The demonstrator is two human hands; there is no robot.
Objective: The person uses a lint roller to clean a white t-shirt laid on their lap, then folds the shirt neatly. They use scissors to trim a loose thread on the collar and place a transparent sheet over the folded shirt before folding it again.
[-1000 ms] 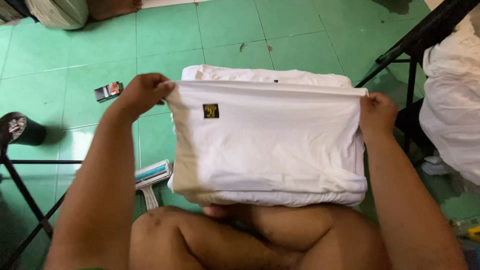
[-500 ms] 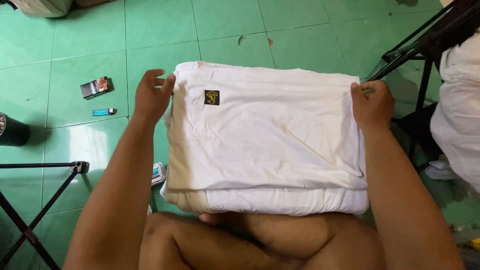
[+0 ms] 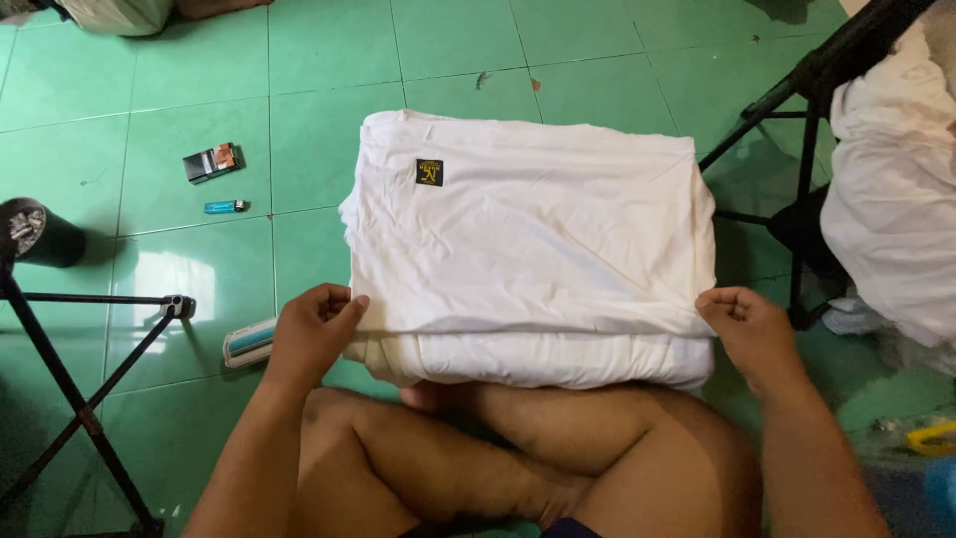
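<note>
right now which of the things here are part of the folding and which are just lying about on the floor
In hand:
- folded white garment, on the stack on the lap
- left hand, at its near left corner
- right hand, at its near right corner

Lying about:
- small dark box
- blue lighter
- lint roller
- black stand
- white cloth heap
</note>
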